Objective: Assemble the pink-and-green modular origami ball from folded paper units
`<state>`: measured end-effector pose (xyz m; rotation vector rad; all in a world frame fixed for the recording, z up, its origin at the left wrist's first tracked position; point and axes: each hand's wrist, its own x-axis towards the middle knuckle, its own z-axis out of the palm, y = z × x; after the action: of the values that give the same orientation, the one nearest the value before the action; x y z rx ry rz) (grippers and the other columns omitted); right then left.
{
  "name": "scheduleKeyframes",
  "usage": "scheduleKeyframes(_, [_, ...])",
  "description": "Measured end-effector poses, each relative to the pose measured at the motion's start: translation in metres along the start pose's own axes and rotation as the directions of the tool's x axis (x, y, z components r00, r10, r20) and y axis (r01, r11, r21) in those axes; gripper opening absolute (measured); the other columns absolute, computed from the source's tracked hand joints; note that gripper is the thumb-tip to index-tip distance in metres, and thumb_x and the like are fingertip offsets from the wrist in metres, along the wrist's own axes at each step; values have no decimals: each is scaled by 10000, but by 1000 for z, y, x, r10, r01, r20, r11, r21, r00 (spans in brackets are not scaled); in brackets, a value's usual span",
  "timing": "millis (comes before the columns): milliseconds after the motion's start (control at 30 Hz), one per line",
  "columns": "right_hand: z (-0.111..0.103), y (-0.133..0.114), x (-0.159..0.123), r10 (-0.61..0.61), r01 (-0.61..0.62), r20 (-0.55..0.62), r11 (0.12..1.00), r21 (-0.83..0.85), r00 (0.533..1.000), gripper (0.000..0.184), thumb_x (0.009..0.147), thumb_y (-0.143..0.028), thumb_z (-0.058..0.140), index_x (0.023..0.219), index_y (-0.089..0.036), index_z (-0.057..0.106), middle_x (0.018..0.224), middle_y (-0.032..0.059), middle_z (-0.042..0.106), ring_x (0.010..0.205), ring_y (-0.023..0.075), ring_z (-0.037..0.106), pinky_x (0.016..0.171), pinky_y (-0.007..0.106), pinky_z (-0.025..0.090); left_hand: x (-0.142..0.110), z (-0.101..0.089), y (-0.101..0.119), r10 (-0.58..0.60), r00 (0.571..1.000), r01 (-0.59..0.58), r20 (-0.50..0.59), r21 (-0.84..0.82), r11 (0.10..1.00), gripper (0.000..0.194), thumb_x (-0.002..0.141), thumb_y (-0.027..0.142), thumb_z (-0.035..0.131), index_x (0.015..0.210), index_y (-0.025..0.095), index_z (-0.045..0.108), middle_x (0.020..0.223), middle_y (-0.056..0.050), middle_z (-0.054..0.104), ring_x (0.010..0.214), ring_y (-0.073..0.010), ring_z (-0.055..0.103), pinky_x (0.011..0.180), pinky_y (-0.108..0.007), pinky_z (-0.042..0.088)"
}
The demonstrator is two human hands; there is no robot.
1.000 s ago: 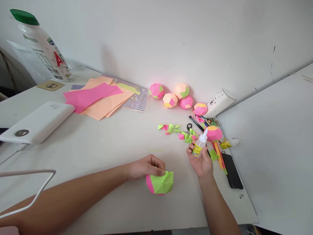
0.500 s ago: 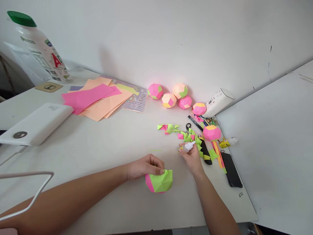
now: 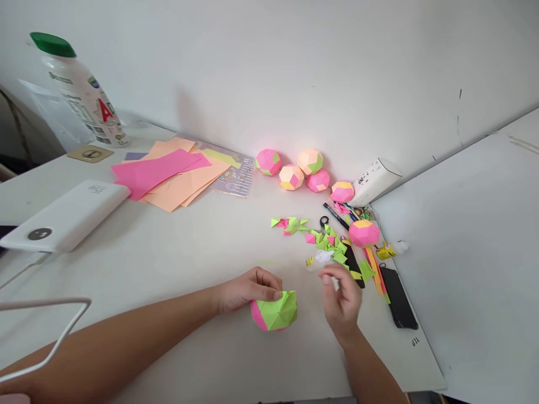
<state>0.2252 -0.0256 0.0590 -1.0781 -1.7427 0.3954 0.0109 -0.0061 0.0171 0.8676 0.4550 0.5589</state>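
Note:
My left hand (image 3: 255, 289) grips a green and pink paper ball (image 3: 275, 313) by its upper left edge, thumb on the outside and fingers partly hidden behind it. My right hand (image 3: 343, 297) is raised to the right of the ball, its fingers curled and apart, with nothing visible in them. Just beyond those fingertips a small glue bottle (image 3: 319, 260) with a white cap and yellow label lies on the white table (image 3: 202, 247). Loose green and pink paper pieces (image 3: 328, 240) lie scattered behind the bottle.
Several finished paper balls (image 3: 291, 177) stand along the wall. Pink and peach paper sheets (image 3: 168, 174) and a white power bank (image 3: 67, 216) are on the left, with a tall bottle (image 3: 82, 95) behind. A black phone (image 3: 398, 297) and second glue bottle (image 3: 391, 249) lie at the right.
My right hand has let go of the glue bottle, which now lies on the table, and has drawn back towards me. My left hand still holds the paper ball in the same place.

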Motion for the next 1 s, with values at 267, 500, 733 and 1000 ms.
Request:
scheduleKeyframes(267, [7, -4, -1, 435, -703, 703, 699, 130, 562, 261, 844, -416, 582, 761, -170, 613, 770, 12, 534, 666, 127, 462, 566, 252, 355, 1, 4, 1, 20, 997, -21, -74, -17, 1000, 251, 665, 311, 723, 548, 126, 599, 565, 35, 429, 530, -88, 356, 514, -251, 248])
scheduleKeyframes(500, [9, 0, -5, 484, -773, 710, 620, 133, 511, 302, 795, -423, 645, 663, -159, 582, 651, -24, 439, 589, 100, 346, 525, 252, 255, 1, 6, 0, 6, 996, -3, -89, 33, 999, 270, 664, 302, 705, 516, 135, 552, 545, 43, 403, 511, -84, 328, 503, -253, 221])
scheduleKeyframes(733, [13, 2, -7, 510, -812, 712, 566, 144, 482, 322, 771, -425, 670, 626, -152, 582, 590, -39, 392, 571, 96, 310, 522, 257, 217, 1, 5, -1, 9, 996, -3, -85, 69, 998, 254, 683, 277, 676, 520, 139, 539, 552, 43, 395, 525, -89, 326, 511, -256, 221])
scheduleKeyframes(1000, [14, 2, -8, 521, -836, 715, 525, 162, 466, 315, 744, -415, 701, 620, -149, 587, 562, -47, 394, 553, 90, 315, 516, 251, 224, 1, 4, -3, 10, 997, -3, -76, 91, 996, 254, 685, 274, 669, 521, 141, 529, 551, 45, 388, 529, -88, 314, 511, -258, 214])
